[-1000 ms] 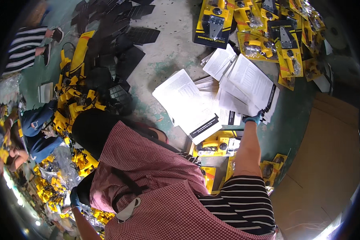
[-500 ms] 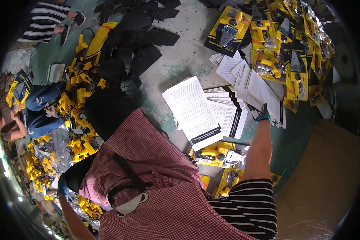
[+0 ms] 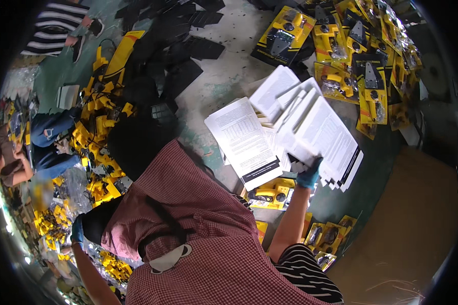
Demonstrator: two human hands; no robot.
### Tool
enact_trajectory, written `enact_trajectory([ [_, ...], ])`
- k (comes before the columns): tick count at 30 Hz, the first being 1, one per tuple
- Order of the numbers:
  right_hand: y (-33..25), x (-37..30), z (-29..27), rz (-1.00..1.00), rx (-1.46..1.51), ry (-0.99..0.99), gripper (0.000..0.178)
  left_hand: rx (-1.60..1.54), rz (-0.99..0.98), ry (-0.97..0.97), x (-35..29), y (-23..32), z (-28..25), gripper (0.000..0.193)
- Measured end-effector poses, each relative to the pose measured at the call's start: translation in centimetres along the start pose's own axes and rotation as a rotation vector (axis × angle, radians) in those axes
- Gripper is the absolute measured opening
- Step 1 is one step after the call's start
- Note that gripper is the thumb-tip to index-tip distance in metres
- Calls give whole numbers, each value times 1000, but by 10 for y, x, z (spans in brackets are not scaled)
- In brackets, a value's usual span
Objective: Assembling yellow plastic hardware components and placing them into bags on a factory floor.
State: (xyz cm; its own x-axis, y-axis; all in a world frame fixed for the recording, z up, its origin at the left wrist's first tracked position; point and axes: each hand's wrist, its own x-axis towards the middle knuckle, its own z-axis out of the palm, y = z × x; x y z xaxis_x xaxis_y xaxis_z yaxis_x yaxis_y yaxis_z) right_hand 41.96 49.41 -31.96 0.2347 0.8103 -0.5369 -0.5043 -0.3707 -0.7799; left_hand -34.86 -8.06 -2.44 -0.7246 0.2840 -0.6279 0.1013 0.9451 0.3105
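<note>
Right hand (image 3: 309,174), gloved, fingers closed on the lower edge of a fanned sheaf of printed sheets (image 3: 323,134), which lies to the right of a second paper stack (image 3: 243,140) on the floor (image 3: 211,79). Left hand (image 3: 77,230), gloved, beside the dark-clad knee (image 3: 97,223); its opening and any hold cannot be told. Yellow packaged tools (image 3: 333,84) lie beyond the sheaf.

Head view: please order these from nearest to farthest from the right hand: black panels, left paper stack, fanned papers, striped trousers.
1. Fanned papers: held by the right hand.
2. Left paper stack: to the hand's left.
3. Black panels: farther, up and left.
4. Striped trousers: farthest, near the upper left corner.
</note>
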Motion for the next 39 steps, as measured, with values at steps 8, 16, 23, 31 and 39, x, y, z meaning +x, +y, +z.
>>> enact_trajectory([
  [8, 93, -87, -36, 414, -1148, -677, 43, -383, -248, -109, 7, 43, 15, 48],
  [16, 56, -48, 81, -536, -1492, -616, 31, -714, -600, 274, -122, -102, 69, 43],
  [23, 118, -103, 268, -117, -1372, -1388, 30, -1135, -459, 212, -323, -171, 305, 40],
  [31, 233, -184, 301, -579, -1268, -2264, 30, -556, -543, 329, -269, -77, 417, 47],
  [39, 288, -292, 318, -518, -1351, -2508, 31, -436, -953, 842, -224, -118, 491, 68],
])
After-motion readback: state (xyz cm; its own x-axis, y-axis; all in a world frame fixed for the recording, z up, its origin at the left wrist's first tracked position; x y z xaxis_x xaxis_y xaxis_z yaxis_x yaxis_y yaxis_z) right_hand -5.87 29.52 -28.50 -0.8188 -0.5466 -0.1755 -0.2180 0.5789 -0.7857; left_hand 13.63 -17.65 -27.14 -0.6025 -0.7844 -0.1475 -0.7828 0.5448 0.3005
